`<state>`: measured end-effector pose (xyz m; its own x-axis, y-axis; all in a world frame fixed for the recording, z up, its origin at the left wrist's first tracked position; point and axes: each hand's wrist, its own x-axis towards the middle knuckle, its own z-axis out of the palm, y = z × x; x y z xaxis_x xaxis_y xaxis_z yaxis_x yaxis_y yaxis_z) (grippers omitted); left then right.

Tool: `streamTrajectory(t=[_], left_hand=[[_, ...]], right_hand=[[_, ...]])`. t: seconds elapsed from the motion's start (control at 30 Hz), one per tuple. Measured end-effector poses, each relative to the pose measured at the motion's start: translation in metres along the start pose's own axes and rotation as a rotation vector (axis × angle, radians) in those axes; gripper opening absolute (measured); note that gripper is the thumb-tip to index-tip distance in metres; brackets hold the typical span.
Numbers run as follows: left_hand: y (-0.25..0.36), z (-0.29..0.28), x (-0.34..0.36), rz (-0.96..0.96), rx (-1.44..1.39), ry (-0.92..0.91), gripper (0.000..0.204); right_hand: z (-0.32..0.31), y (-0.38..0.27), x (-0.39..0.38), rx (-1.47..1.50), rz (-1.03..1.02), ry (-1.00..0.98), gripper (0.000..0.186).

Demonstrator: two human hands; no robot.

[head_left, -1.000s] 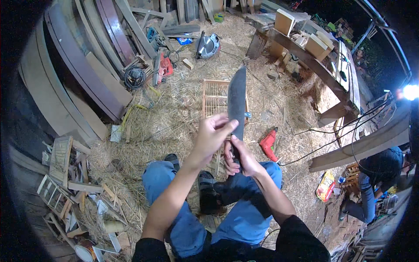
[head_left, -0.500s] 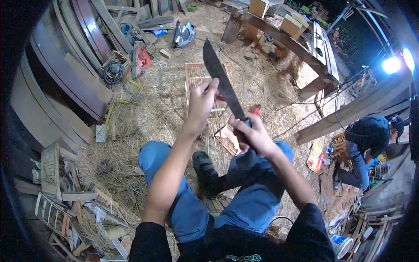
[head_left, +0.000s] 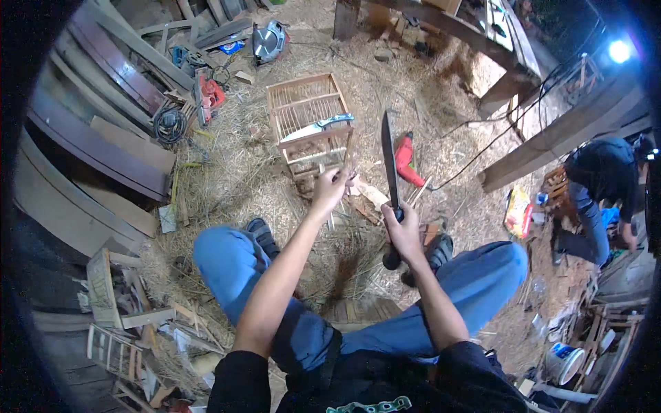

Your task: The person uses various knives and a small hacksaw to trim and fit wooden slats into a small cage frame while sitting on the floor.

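Observation:
My right hand (head_left: 405, 235) is wrapped around the black handle of a machete (head_left: 390, 158). Its long dark blade points up and away, almost straight. To the left of it, my left hand (head_left: 330, 191) has its fingers curled together, just below the near side of a small wooden cage (head_left: 281, 141) with thin bars. Whatever those fingers may hold is too small to make out. Across the top of the cage lies a knife (head_left: 308, 131) with a pale blade and a bluish handle. A red power drill (head_left: 406, 160) rests on the straw right of the blade.
Long curved planks (head_left: 89, 138) lean at the left. A circular saw (head_left: 268, 43), a red power tool (head_left: 208, 95) and a coiled cable (head_left: 169, 124) lie at the far left. A heavy beam (head_left: 551, 155) crosses the right side, where another person (head_left: 600, 179) crouches. Scrap wood (head_left: 131, 313) piles at lower left.
My left hand has come off the machete blade and moved lower. My right hand has lowered the machete, turning it more upright. My knees have spread, and the cage, knife and drill show more fully.

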<state>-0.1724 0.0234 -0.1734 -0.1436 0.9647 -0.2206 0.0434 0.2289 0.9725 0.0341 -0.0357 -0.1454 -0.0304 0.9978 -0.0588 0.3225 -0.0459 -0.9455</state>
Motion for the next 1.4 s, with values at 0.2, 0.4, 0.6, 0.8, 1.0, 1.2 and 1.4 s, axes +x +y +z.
streamTrajectory(t=[0.2, 0.4, 0.6, 0.8, 1.0, 1.2, 1.4], left_hand=[[-0.17, -0.002, 0.014, -0.304, 0.01, 0.233, 0.037], [-0.222, 0.011, 0.051, -0.435, 0.342, 0.237, 0.045], [-0.304, -0.006, 0.094, -0.149, 0.159, 0.589, 0.053], [-0.311, 0.037, 0.1, -0.205, 0.03, 0.544, 0.04], [-0.258, 0.048, 0.049, -0.143, -0.02, 0.48, 0.017], [-0.142, 0.059, 0.001, -0.045, -0.152, 0.318, 0.018], [0.048, 0.064, -0.043, 0.682, 0.578, 0.073, 0.018]], right_hand=[[0.014, 0.053, -0.014, 0.217, 0.252, 0.046, 0.023], [-0.011, 0.085, -0.007, 0.251, 0.417, 0.087, 0.031], [0.029, 0.075, 0.019, 0.203, 0.405, 0.009, 0.032], [0.045, 0.103, 0.039, 0.003, 0.364, 0.069, 0.031], [0.036, 0.096, 0.029, -0.024, 0.353, 0.003, 0.032], [-0.024, 0.053, 0.008, 0.142, 0.407, -0.085, 0.025], [-0.128, -0.039, 0.011, 0.135, 0.326, -0.12, 0.023]])
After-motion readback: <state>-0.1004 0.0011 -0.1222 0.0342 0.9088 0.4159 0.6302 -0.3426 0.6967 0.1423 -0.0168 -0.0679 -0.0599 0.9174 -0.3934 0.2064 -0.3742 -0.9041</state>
